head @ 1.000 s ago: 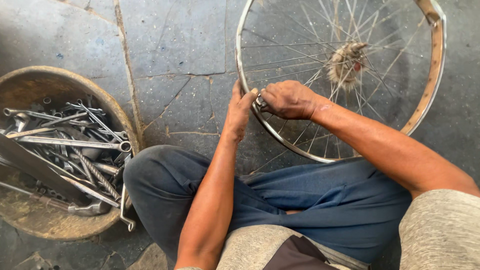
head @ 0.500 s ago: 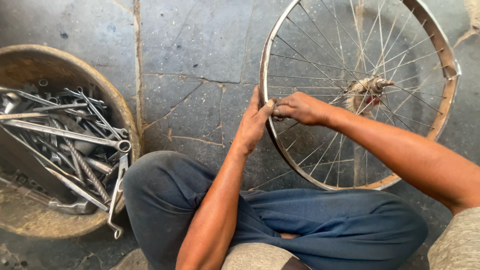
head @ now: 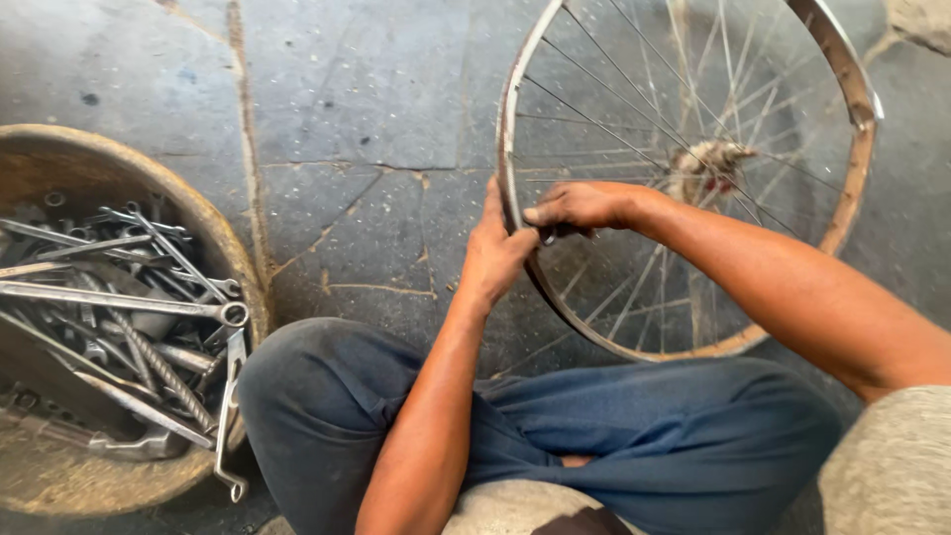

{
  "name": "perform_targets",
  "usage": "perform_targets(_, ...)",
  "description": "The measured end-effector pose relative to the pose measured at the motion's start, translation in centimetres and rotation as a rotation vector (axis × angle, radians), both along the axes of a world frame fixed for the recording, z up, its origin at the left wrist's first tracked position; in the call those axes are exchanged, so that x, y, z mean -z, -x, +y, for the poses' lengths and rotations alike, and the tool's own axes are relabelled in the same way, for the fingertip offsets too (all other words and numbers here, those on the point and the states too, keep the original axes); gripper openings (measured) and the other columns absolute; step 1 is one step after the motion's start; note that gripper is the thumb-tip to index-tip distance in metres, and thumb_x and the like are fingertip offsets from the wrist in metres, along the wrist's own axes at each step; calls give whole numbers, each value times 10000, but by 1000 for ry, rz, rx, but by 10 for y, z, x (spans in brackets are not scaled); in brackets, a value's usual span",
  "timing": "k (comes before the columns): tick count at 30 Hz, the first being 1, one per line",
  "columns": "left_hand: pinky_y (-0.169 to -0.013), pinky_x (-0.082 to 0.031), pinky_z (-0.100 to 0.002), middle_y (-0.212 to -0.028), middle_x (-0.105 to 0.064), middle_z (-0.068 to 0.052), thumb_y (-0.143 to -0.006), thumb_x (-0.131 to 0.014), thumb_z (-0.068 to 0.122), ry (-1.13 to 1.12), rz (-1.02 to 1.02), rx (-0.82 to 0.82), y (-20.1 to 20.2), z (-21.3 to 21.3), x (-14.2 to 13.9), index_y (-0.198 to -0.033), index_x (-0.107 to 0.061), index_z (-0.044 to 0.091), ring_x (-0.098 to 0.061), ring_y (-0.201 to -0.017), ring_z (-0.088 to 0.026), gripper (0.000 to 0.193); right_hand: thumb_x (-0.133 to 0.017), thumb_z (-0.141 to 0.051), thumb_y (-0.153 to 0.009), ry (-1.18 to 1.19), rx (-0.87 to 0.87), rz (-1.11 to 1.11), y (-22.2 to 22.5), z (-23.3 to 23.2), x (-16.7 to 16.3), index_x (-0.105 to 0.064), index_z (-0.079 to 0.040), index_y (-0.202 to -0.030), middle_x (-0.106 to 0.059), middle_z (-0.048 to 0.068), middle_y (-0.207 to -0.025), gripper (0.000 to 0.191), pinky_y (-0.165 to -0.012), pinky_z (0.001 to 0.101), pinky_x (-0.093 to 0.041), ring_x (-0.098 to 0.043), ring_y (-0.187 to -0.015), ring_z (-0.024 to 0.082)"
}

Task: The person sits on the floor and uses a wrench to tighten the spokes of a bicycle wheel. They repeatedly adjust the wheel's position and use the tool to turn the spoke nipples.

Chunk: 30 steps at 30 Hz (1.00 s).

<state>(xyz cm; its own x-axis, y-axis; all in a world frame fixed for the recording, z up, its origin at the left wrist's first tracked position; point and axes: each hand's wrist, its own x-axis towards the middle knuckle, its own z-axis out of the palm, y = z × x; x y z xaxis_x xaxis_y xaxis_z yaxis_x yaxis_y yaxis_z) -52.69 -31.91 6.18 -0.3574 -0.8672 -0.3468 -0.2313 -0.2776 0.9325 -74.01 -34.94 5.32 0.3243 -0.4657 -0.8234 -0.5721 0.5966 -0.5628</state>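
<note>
A bare bicycle wheel rim (head: 860, 149) with thin spokes and a rusty hub (head: 711, 161) stands tilted on the stone floor in front of my crossed legs. My left hand (head: 492, 250) clasps the rim's left edge from outside. My right hand (head: 580, 206) reaches in from the right with its fingers pinched on a small dark tool at a spoke end, right beside the rim and touching my left hand's thumb. The tool is mostly hidden by my fingers.
A round, worn basin (head: 220, 230) at the left holds several spanners (head: 129, 300) and metal rods; one spanner hangs over its rim near my left knee (head: 297, 396). The floor (head: 347, 119) is cracked grey stone slabs.
The view has drifted, so the wheel and hands now sit a little further right and the basin more in view. Both hands stay at the same spot on the rim, with the right hand's fingers tighter at the spoke end.
</note>
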Motion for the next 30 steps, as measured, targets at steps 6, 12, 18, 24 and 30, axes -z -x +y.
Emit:
perform_targets(6, -939, -553, -412, -1187, -710, -261, -819, -673, 209, 102, -32, -86, 8, 4, -2, -1570, -311, 44, -715, -1117, -365, 850, -597, -467, -989, 306, 6, -74, -3, 16, -1, -749, -4, -910, -677, 46, -765, 493, -582, 323, -470, -562, -665, 148)
perform_targets(12, -873, -577, -424, -1145, -722, -252, -844, -685, 194, 119, -56, -33, 3, 2, -12, -1590, -219, 67, -741, -1044, -357, 889, -562, -463, -1003, 617, -65, 98, 0, 23, -13, -715, -26, -1159, -716, 127, -920, 489, -737, 393, -543, -662, -816, 239)
perform_targets(18, -827, -589, -426, -1091, -740, -246, -867, -687, 179, 129, -62, -42, 4, 3, -17, -1616, -107, 106, -756, -984, -350, 950, -567, -435, -966, 477, -112, 71, 5, 23, -27, -688, -39, -1189, -729, 126, -1029, 470, -811, 387, -569, -711, -911, 232)
perform_targets(24, -828, -597, -418, -1094, -757, -213, -908, -664, 192, 101, -26, -94, 10, 4, -17, -1597, -149, 105, -769, -992, -324, 865, -555, -428, -985, 410, -76, 87, 4, 17, -33, -713, -18, -1078, -736, 138, -922, 449, -772, 399, -567, -714, -858, 251)
perform_targets(30, -873, -574, -396, -1114, -747, -216, -897, -666, 192, 69, 12, -155, 10, 5, 4, -1540, -240, 39, -752, -1029, -307, 787, -550, -459, -987, 641, -96, 303, -12, 22, -30, -729, -41, -1027, -732, 160, -882, 456, -759, 439, -545, -715, -841, 311)
